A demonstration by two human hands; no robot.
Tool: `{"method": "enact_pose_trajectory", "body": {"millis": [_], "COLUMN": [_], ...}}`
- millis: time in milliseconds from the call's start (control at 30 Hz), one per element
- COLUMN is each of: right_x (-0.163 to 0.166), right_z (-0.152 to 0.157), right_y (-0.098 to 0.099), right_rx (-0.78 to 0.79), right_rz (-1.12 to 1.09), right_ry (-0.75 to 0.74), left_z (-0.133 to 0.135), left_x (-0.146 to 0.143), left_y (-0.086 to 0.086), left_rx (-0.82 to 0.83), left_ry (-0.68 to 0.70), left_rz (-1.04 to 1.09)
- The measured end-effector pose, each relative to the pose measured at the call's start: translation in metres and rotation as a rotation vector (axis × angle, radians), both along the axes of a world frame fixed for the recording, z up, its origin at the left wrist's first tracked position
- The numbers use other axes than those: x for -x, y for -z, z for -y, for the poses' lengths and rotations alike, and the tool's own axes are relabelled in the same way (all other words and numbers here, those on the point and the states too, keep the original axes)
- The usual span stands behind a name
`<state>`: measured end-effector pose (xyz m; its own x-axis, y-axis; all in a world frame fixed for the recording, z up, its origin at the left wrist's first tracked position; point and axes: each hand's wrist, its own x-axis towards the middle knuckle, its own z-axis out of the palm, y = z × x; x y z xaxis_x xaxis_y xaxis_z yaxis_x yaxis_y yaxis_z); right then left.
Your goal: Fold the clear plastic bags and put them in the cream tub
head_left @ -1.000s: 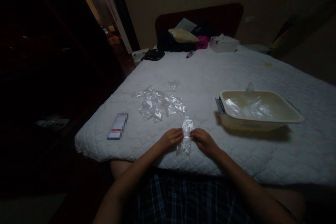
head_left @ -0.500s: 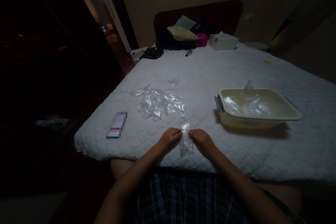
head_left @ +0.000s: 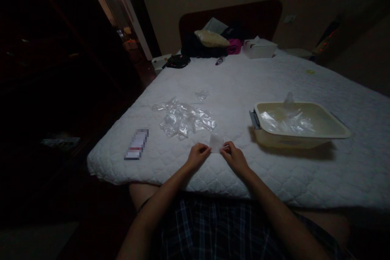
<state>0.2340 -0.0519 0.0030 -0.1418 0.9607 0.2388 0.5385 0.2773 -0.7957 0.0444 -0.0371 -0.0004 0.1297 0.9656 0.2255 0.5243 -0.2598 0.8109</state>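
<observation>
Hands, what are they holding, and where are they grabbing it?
A small clear plastic bag, pinched by the left hand on its left edge and the right hand on its right edge.

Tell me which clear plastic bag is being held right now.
The small bag pinched between left hand and right hand; the others lie loose in the pile or in the beige tub.

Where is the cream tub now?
In the head view, the cream tub sits on the white mattress to the right of the right hand, with clear plastic inside it.
</observation>
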Motion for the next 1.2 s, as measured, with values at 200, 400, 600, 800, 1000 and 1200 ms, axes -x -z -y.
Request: {"method": "enact_pose_trajectory", "body": {"millis": [200, 400, 600, 800, 1000, 1200], "right_x": [0.003, 0.004, 0.006, 0.007, 0.006, 0.004], "right_z": [0.001, 0.002, 0.001, 0.0, 0.001, 0.002], "right_y": [-0.001, -0.004, 0.001, 0.0, 0.0, 0.001], "right_rx": [-0.073, -0.188, -0.243, -0.306, -0.313, -0.285], "right_rz": [0.085, 0.139, 0.302, 0.334, 0.285, 0.2], "right_ry": [0.07, 0.013, 0.0, -0.01, -0.007, -0.002], "left_z": [-0.006, -0.006, -0.006, -0.005, 0.001, 0.0], "left_x": [-0.01, -0.014, -0.014, -0.016, -0.01, -0.006], "left_y": [0.004, 0.0, -0.003, 0.0, 0.004, 0.011], "left_rx": [0.069, 0.115, 0.101, -0.113, -0.478, -0.558], "left_ry": [-0.097, -0.133, -0.077, -0.11, 0.082, 0.279], "left_rz": [0.011, 0.074, 0.008, -0.211, -0.204, -0.298]}}
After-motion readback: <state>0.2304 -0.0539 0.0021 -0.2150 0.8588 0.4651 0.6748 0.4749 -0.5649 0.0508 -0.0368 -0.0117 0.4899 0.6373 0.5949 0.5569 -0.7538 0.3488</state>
